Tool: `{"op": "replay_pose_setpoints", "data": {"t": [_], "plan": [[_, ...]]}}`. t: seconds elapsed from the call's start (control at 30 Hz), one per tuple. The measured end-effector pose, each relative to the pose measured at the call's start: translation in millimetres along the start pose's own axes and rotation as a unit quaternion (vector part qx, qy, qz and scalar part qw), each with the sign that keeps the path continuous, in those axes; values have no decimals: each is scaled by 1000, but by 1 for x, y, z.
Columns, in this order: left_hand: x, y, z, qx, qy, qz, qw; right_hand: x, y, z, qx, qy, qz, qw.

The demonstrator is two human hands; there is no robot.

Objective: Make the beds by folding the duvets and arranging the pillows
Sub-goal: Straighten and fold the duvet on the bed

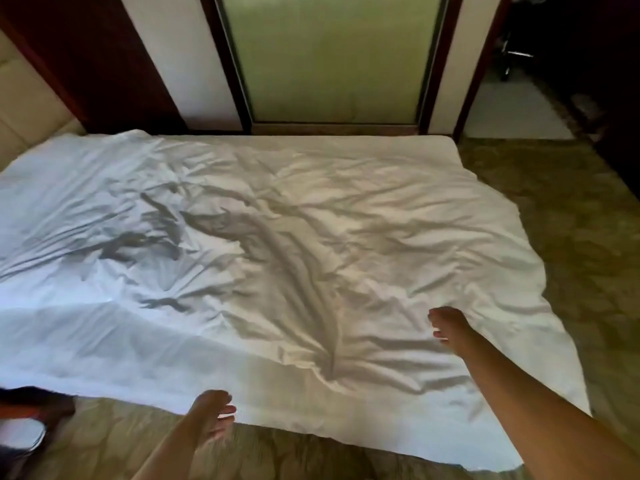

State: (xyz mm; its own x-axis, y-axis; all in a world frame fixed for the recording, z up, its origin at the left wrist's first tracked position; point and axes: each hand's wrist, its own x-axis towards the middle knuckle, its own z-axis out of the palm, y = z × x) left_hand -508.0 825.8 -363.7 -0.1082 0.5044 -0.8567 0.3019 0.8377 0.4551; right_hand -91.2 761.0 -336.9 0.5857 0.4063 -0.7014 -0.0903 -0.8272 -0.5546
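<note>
One white duvet, soft and heavily creased, lies spread across the bed, its near edge hanging over patterned carpet. Two bare hands: the left hand is loose-fingered beside that edge, holding nothing; the right hand is over the cloth, its grip too blurred to tell.

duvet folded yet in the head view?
No, the duvet lies spread open and wrinkled in a single layer, with no part turned back over itself.
</note>
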Motion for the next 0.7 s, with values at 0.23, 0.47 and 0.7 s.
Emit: {"op": "replay_pose_setpoints", "data": {"t": [0.23,0.47,0.7], "plan": [[-11,6,-133,-80,48,12,996,-52,-129,148,-206,-118,-190,952],[32,7,-286,-278,161,-3,947,-94,-207,303,-337,-127,-314,878],[210,106,-441,-402,103,-2,910,-100,-252,559,-418,-134,-391,809]]}}
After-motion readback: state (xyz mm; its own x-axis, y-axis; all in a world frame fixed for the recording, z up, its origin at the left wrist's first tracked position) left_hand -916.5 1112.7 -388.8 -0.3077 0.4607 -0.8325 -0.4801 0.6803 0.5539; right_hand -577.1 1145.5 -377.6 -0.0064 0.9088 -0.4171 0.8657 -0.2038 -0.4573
